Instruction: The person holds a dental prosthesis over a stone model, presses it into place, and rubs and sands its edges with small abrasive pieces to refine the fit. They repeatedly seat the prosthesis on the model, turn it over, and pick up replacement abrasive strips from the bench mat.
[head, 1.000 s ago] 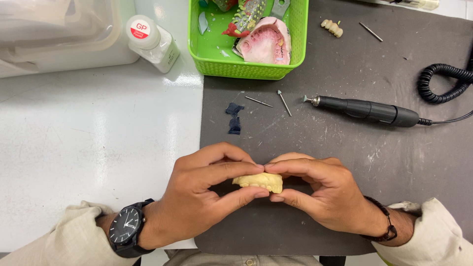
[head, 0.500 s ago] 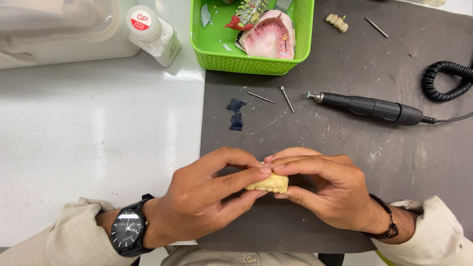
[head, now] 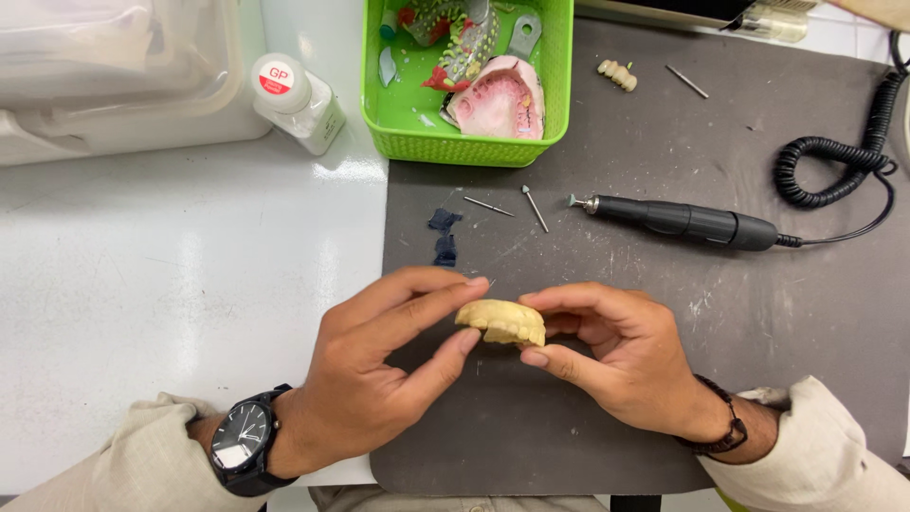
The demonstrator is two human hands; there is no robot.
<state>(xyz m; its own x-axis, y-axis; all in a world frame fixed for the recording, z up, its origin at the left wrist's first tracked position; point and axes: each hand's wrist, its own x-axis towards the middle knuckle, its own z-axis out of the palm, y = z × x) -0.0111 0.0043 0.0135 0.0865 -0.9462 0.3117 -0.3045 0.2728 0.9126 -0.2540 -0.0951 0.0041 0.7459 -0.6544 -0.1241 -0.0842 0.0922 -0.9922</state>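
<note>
Dental lab: tooth casts [head: 501,321], handpiece [head: 684,221].

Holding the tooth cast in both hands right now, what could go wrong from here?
The yellow dental cast is pinched only by fingertips of the left hand and right hand, above the dark mat; a slip might chip it. The loose burs and handpiece lie close ahead; a reaching sleeve might scatter them.

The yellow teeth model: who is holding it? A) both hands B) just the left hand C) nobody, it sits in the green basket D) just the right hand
A: the yellow teeth model is pinched between the fingertips of the left hand and the right hand, above the dark mat.
</note>
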